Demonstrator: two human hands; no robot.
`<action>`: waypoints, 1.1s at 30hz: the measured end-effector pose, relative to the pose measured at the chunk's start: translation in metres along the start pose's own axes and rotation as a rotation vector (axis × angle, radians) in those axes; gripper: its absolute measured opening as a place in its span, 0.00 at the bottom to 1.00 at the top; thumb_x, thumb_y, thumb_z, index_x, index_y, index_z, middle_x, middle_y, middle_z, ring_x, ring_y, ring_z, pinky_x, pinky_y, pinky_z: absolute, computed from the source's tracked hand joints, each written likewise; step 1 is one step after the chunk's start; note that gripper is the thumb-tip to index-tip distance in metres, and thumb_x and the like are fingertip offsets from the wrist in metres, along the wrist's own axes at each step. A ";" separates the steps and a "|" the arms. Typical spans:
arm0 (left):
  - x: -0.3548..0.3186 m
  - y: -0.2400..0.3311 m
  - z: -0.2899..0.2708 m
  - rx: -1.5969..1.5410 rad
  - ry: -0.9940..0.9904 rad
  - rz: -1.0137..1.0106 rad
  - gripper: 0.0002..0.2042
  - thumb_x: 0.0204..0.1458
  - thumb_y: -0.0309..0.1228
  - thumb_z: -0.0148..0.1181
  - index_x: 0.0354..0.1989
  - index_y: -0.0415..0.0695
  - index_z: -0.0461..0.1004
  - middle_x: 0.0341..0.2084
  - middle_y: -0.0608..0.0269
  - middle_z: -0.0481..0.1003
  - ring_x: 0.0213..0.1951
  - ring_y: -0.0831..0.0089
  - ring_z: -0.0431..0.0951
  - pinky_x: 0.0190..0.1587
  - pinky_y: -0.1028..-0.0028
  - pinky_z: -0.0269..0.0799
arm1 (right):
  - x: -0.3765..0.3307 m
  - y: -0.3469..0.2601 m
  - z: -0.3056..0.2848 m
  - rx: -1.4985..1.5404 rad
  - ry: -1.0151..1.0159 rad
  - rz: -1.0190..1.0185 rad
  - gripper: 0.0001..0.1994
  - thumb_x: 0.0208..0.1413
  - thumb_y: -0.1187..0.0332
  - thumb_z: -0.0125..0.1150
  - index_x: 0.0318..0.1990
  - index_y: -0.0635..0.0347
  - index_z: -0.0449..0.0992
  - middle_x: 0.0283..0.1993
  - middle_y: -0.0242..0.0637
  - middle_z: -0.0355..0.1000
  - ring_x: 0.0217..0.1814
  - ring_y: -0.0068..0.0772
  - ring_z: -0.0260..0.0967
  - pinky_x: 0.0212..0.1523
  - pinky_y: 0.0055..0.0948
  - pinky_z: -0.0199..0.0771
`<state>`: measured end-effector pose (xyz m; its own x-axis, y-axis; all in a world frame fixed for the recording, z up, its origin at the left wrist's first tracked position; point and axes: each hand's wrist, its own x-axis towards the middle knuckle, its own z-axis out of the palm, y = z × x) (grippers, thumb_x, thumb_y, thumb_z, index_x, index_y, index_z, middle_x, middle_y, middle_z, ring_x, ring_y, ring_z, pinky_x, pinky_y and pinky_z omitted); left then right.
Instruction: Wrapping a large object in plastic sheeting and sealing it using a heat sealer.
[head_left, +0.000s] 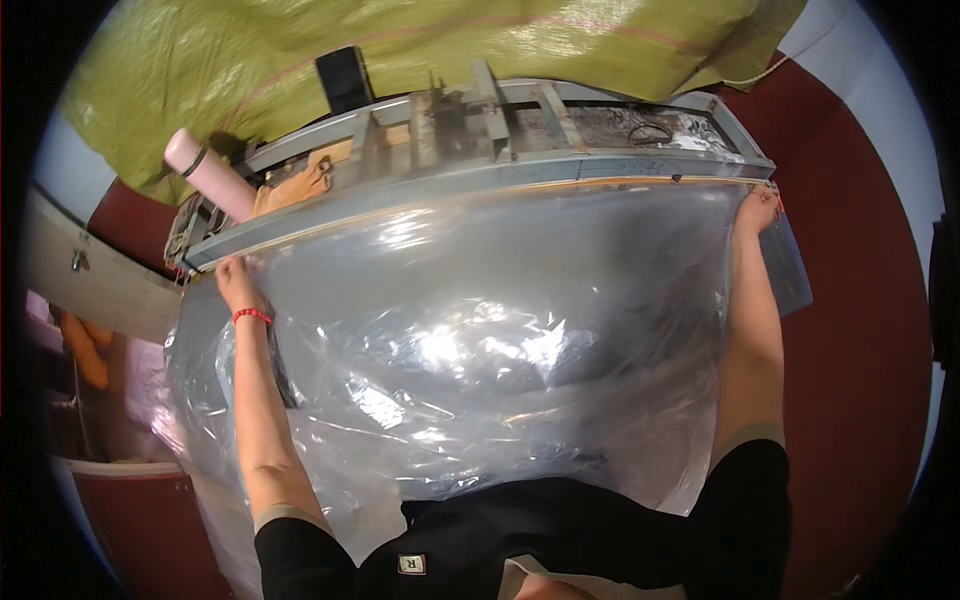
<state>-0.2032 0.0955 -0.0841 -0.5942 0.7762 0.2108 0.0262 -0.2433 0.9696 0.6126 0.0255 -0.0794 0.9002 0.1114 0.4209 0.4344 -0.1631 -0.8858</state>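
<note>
A wide sheet of clear plastic film (480, 290) stretches in front of me, its far edge along a long metal sealing bar (450, 180). My left hand (238, 280) is closed on the film's far left corner, close to the bar's left end. At the opposite end, my right hand (760, 207) pinches the film's far right corner beside the bar. Between my arms the film lies fairly smooth near the bar and crumpled toward my body. Both sets of fingertips are partly hidden.
Behind the bar is a metal frame (490, 110) with crosspieces. A pink bottle (212, 175), a tan glove (295, 188) and a black flat object (344, 80) rest by it. Yellow-green woven sheeting (250, 60) covers the back. A wooden box (90, 265) stands left; dark red floor (850, 300) shows right.
</note>
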 end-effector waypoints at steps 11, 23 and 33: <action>-0.097 0.135 -0.079 -0.030 -0.273 0.229 0.05 0.47 0.20 0.48 0.29 0.45 0.63 0.23 0.73 0.62 0.27 0.86 0.62 0.31 0.84 0.61 | -0.325 -0.256 -0.036 0.337 -0.792 -1.232 0.09 0.44 0.67 0.56 0.32 0.62 0.69 0.34 0.39 0.67 0.38 0.37 0.62 0.40 0.30 0.61; -0.129 0.072 -0.195 0.764 -0.490 0.227 0.13 0.48 0.31 0.50 0.41 0.37 0.70 0.44 0.54 0.68 0.50 0.65 0.65 0.52 0.71 0.57 | -0.164 -0.083 -0.098 -0.079 -0.896 -0.493 0.09 0.46 0.67 0.57 0.26 0.66 0.71 0.21 0.36 0.68 0.26 0.19 0.62 0.31 0.21 0.63; -0.265 0.095 -0.180 0.377 -0.755 -0.241 0.06 0.45 0.25 0.53 0.32 0.40 0.70 0.29 0.67 0.71 0.29 0.81 0.69 0.29 0.81 0.64 | -0.028 0.033 -0.169 -0.434 -0.560 -0.505 0.14 0.47 0.59 0.56 0.28 0.63 0.72 0.23 0.40 0.70 0.25 0.29 0.65 0.29 0.27 0.64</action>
<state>-0.1879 -0.2383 -0.0705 0.0698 0.9917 -0.1084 0.3116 0.0816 0.9467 0.6067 -0.1491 -0.0873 0.4990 0.7184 0.4847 0.8535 -0.3106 -0.4183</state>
